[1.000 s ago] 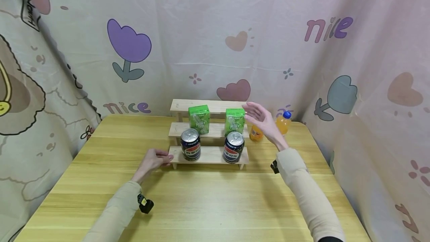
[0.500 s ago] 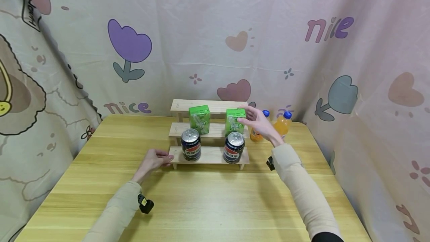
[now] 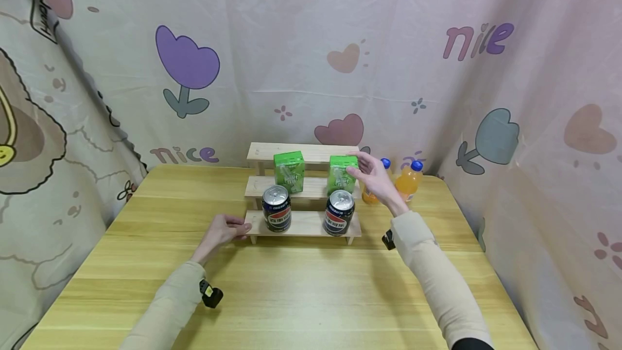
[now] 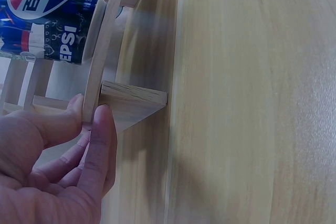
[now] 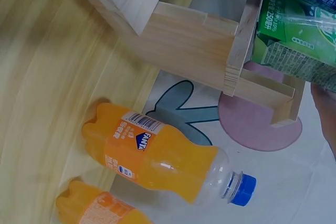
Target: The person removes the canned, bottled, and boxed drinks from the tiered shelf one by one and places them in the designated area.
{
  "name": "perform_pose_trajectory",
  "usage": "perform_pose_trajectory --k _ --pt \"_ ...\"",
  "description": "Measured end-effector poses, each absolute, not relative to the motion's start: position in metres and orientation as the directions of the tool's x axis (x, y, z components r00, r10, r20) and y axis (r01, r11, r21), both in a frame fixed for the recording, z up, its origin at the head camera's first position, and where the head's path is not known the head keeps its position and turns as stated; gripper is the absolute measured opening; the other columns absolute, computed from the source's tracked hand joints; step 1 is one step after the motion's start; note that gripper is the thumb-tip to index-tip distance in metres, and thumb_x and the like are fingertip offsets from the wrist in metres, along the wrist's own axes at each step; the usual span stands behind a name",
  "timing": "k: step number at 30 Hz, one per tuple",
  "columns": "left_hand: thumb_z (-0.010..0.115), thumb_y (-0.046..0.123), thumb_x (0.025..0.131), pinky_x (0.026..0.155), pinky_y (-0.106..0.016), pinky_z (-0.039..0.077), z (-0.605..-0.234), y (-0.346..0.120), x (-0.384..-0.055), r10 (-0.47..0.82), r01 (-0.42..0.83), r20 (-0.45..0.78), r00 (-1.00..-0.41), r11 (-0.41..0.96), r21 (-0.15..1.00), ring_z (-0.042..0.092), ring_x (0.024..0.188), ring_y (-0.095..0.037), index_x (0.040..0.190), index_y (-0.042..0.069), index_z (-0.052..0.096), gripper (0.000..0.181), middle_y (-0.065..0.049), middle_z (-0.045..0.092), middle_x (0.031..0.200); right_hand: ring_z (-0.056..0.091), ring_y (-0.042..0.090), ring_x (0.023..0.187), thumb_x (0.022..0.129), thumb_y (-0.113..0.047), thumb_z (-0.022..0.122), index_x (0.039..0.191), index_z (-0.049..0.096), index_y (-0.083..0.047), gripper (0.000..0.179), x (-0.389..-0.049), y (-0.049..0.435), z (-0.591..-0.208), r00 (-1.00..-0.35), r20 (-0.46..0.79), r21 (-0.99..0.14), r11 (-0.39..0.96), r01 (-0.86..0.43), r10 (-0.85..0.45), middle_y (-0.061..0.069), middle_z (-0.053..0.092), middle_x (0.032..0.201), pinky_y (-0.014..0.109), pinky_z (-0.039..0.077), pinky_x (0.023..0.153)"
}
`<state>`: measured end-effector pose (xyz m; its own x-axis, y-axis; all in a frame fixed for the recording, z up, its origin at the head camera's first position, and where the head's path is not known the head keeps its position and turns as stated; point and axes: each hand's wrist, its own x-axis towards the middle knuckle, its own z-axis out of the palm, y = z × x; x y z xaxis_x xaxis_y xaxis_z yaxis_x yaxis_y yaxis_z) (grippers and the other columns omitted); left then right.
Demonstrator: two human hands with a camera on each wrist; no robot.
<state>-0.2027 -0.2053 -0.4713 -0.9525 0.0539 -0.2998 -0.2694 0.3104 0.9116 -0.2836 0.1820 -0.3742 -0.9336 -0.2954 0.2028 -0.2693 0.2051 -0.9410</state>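
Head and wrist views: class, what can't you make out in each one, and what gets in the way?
Head: lower part of the right green drink carton, behind the right Pepsi can.
Head: middle of the Fanta bottle nearer the wooden shelf, behind the right hand.
Left wrist: top of the left Pepsi can, cut off by the left edge.
Right wrist: cap of the other orange-drink bottle, cut off by the bottom edge.

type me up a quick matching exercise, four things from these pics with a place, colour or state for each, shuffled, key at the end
1. cans
2. cartons
3. bottles
4. left hand

a. pinching the end of the lowest shelf
b. green
c. standing beside the rack
d. dark blue

Pairs: 1-d, 2-b, 3-c, 4-a
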Motion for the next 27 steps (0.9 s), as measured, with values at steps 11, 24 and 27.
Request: perform_pose_trajectory --k 11,24,27 --pt "0.069 0.004 0.094 0.082 -0.033 0.066 -0.471 -0.205 -0.203 0.046 -0.283 -0.307 -0.951 0.279 0.918 0.071 0.075 -0.012 0.125 -0.019 0.054 0.042 -0.026 0.073 0.104 0.054 0.009 0.126 0.1 -0.004 0.059 0.142 0.047 0.004 0.045 -0.274 0.196 -0.369 -0.937 0.247 -0.936 0.189 -0.296 -0.248 0.024 0.052 0.145 0.024 0.045 0.117" --pt "0.068 0.006 0.095 0.081 -0.035 0.066 -0.471 -0.205 -0.203 0.047 -0.272 -0.3 -0.953 0.309 0.911 0.072 0.075 -0.014 0.125 -0.019 0.055 0.041 -0.028 0.072 0.106 0.058 -0.003 0.116 0.098 -0.003 0.061 0.139 0.044 0.012 0.047 -0.263 0.236 -0.37 -0.919 0.317 -0.919 0.162 -0.359 -0.235 -0.014 0.062 0.123 0.008 0.049 0.103" --pt "0.068 0.007 0.095 0.081 -0.035 0.066 -0.471 -0.205 -0.202 0.054 -0.265 -0.296 -0.954 0.316 0.911 0.072 0.076 -0.015 0.125 -0.02 0.054 0.042 -0.03 0.072 0.106 0.059 -0.004 0.115 0.098 -0.001 0.061 0.139 0.043 0.014 0.047 -0.261 0.247 -0.372 -0.913 0.327 -0.917 0.152 -0.369 -0.242 -0.018 0.062 0.121 0.008 0.05 0.101"
